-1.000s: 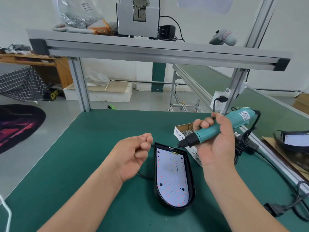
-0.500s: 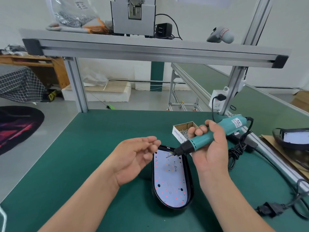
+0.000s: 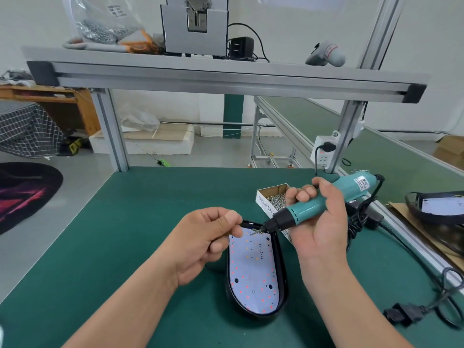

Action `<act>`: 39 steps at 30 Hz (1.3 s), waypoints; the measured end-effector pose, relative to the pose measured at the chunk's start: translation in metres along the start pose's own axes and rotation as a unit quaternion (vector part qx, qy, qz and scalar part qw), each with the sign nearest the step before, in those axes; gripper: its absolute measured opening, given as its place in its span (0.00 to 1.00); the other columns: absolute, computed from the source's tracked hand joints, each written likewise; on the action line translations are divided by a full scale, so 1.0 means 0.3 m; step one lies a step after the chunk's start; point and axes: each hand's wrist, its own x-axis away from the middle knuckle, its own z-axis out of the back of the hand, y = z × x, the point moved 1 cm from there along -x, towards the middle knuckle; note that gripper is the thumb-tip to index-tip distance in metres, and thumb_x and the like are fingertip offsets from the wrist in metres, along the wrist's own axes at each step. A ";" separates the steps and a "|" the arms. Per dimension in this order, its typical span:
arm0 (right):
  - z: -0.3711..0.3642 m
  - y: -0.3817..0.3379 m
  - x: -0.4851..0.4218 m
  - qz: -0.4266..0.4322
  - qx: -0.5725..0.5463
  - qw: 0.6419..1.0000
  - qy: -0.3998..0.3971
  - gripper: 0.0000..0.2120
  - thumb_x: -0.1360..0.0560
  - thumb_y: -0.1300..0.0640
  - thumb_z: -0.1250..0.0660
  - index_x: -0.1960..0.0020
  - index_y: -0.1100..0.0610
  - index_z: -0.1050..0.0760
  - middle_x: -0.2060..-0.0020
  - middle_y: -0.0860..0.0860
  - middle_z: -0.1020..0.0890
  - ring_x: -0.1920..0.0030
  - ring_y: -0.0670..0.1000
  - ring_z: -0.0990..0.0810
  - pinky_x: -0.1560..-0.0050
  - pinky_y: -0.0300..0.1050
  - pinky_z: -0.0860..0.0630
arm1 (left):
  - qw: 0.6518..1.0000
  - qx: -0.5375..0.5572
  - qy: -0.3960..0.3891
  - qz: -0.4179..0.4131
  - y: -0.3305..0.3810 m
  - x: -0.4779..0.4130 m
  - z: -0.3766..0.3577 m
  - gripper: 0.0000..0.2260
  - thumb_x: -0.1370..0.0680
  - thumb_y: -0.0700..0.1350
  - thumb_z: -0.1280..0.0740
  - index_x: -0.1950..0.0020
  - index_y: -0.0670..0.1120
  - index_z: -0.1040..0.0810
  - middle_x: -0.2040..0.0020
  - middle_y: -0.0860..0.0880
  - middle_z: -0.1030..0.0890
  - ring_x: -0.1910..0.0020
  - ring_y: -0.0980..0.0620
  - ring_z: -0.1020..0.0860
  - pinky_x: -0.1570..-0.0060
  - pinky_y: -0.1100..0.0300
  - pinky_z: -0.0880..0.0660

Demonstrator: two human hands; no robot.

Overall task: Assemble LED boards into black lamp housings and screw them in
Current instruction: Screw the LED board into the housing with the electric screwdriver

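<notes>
Bare mat (image 3: 120,234) left of the housing (image 3: 281,267); screw box (image 3: 272,194) and coiled cable (image 3: 356,222) close at right.

a: what is the left hand (image 3: 206,239) doing?
b: it is hovering with thumb and forefinger pinching together; the other fingers are curling under
a: and the right hand (image 3: 319,224)?
b: it is wrapping round the barrel of the screwdriver (image 3: 310,209); the left forearm (image 3: 125,305) and right forearm (image 3: 346,305) are reaching forward, angling inward
</notes>
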 end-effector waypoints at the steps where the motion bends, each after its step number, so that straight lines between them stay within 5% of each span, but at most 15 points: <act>1: -0.004 -0.006 0.000 0.002 -0.005 1.000 -0.002 0.03 0.20 0.60 0.31 0.52 0.58 0.25 0.66 0.50 0.28 0.68 0.48 0.27 0.53 0.47 0.19 | 1.000 -0.012 -0.007 -0.001 -0.003 0.003 -0.004 0.11 0.26 0.50 0.23 0.51 0.44 0.13 0.58 0.45 0.18 0.74 0.57 0.35 0.77 0.67 0.41; 11: -0.025 -0.033 0.009 0.010 -0.023 0.999 -0.026 0.04 0.20 0.59 0.32 0.53 0.57 0.24 0.65 0.49 0.29 0.69 0.48 0.28 0.53 0.46 0.19 | 0.998 -0.049 -0.030 0.010 -0.007 0.012 -0.006 0.08 0.19 0.36 0.29 0.44 0.44 0.11 0.49 0.41 0.13 0.74 0.56 0.35 0.74 0.66 0.39; 29: -0.016 -0.014 0.016 0.001 0.009 0.998 -0.057 0.02 0.20 0.59 0.32 0.52 0.57 0.25 0.65 0.49 0.28 0.68 0.48 0.27 0.54 0.47 0.19 | 0.996 -0.079 -0.052 0.002 -0.016 0.019 -0.030 0.09 0.26 0.42 0.24 0.46 0.46 0.12 0.46 0.37 0.13 0.76 0.56 0.37 0.75 0.67 0.39; 39: -0.013 0.010 0.017 0.031 0.069 0.994 -0.075 0.06 0.18 0.56 0.31 0.51 0.56 0.25 0.63 0.51 0.26 0.66 0.50 0.26 0.51 0.49 0.19 | 0.975 -0.204 0.050 -0.075 -0.018 0.017 -0.042 0.09 0.19 0.36 0.29 0.48 0.49 0.13 0.52 0.48 0.10 0.77 0.60 0.34 0.75 0.70 0.36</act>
